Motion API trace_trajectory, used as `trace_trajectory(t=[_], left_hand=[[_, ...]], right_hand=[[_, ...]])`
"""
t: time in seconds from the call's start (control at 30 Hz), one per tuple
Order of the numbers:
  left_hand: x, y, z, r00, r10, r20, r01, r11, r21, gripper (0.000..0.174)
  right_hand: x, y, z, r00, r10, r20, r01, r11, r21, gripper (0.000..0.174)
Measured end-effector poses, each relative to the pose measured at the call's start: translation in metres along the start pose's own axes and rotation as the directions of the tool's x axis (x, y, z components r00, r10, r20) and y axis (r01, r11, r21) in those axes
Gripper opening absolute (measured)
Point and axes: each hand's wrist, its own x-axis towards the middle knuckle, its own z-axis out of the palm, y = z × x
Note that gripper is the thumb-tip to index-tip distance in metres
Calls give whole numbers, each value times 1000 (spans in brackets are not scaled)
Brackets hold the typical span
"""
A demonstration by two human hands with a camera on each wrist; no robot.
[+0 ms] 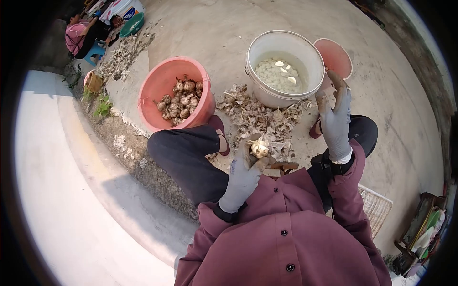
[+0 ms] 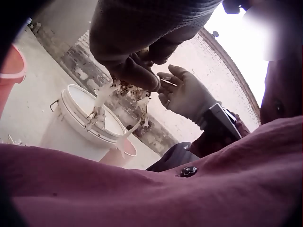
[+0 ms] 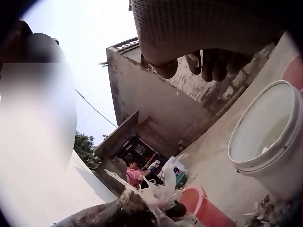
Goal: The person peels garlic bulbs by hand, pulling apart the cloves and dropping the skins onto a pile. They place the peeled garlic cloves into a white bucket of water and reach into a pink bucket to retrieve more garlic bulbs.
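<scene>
My gloved left hand [image 1: 242,178] holds a partly peeled garlic bulb [image 1: 259,148] over my lap, its pale inner skin showing. Loose papery skin [image 2: 98,111] hangs from the bulb in the left wrist view. My right hand [image 1: 335,114], also in a grey glove, is raised beside the white bucket [image 1: 265,93], with thumb and fingers apart. A thin pale strip shows by its fingertips in the left wrist view; what it is, I cannot tell. Peeled cloves [image 1: 281,76] lie in water inside the bucket. To the left, a pink tub [image 1: 150,95] contains unpeeled garlic bulbs [image 1: 181,101].
Garlic skins [image 1: 267,121] are heaped on the concrete between my feet. A smaller pink bucket [image 1: 339,55] stands behind the white one. At right are a woven tray [image 1: 377,207] and a box of odds and ends [image 1: 424,229]. Another person [image 1: 76,35] sits far left by a green basin [image 1: 132,25].
</scene>
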Motion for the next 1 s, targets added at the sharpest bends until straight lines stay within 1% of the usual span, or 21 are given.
trace_trajectory(t=[0.03,0.07,0.1,0.13,0.17,0.2,0.23,0.27,0.3,0.33,0.37,0.4,0.47,0.57,0.67,0.7,0.8,0.87,0.9,0.97,1.0], left_hand=[[0,2,6,994,107,-32,-102,987,128,55],[1,1,4,994,100,-33,-95,987,132,55],[2,-3,1,998,58,-23,-51,972,229,55],[3,-7,1,1000,10,-16,-4,947,322,54],[4,-11,2,1000,-6,-11,9,947,322,54],[5,-14,4,991,123,43,-128,854,505,54],[5,-17,5,963,238,125,-260,708,657,53],[4,-22,5,965,228,131,-257,709,657,53],[4,-26,4,980,165,112,-198,730,654,56],[6,-28,5,990,104,94,-140,747,650,58],[4,-28,7,985,140,102,-170,677,716,57],[3,-27,9,986,133,103,-166,676,718,57],[6,-23,14,952,251,177,-287,525,801,57],[3,-21,14,933,282,222,-339,487,805,57],[2,-25,16,940,277,202,-318,487,814,57],[0,-24,18,941,270,203,-315,487,815,57],[-2,-23,22,950,228,215,-298,441,846,58],[-3,-26,20,937,293,189,-319,502,804,58],[-3,-28,19,937,292,190,-320,502,804,58],[-1,-30,17,944,276,179,-311,568,762,57],[-2,-30,18,944,275,180,-310,568,762,57]], right_hand=[[-21,-8,-2,970,165,180,-207,946,251,40],[-44,-14,-3,881,261,394,-447,731,516,36],[-68,-21,-3,828,246,504,-541,589,600,32],[-82,-26,-6,753,212,623,-581,658,478,27],[-86,-37,-10,683,207,701,-582,733,351,26],[-85,-48,-15,579,259,773,-637,736,231,25],[-94,-48,-7,599,293,745,-695,653,302,24],[-104,-45,0,615,327,717,-736,563,375,24],[-107,-41,1,617,330,714,-736,562,376,24],[-107,-38,2,632,302,714,-711,593,378,21],[-110,-37,1,640,278,716,-690,618,377,19],[-111,-38,-1,637,284,716,-695,613,375,19],[-106,-40,-1,672,294,680,-683,601,415,16],[-110,-36,-2,665,272,696,-689,584,429,15],[-118,-35,6,697,324,639,-673,605,427,14],[-123,-33,8,694,330,640,-677,601,425,14],[-128,-29,12,724,328,606,-662,578,478,12],[-126,-31,9,695,330,639,-698,525,488,11],[-127,-30,8,695,332,638,-698,524,488,11],[-130,-26,7,624,322,712,-773,388,502,12],[-132,-23,8,624,322,712,-773,387,502,12]])
